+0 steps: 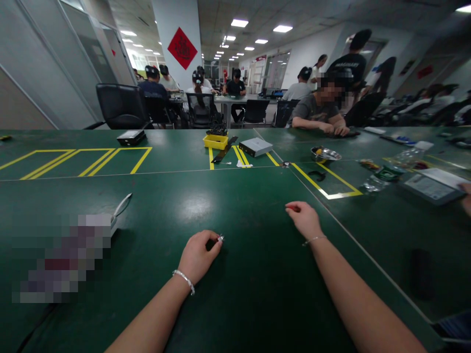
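My left hand (198, 256) is closed in a pinch above the green table, a beaded bracelet at its wrist. Between its thumb and fingertip shows a small silvery-white piece (221, 238), too small to name. Further right and a little farther off, my right hand (307, 219) also pinches, palm down, with a thin bracelet on the wrist. A small red piece (293, 208) shows at its fingertips; its kind I cannot make out. The two hands are well apart, both close to the tabletop (253, 279).
A blurred-out box-like object (69, 260) with a cable lies at left. Farther back are a yellow bin (215, 141), a grey metal box (255, 146), a black device (131, 138), a metal bowl (326, 154) and a plastic bottle (386, 175). A person (320, 110) sits opposite.
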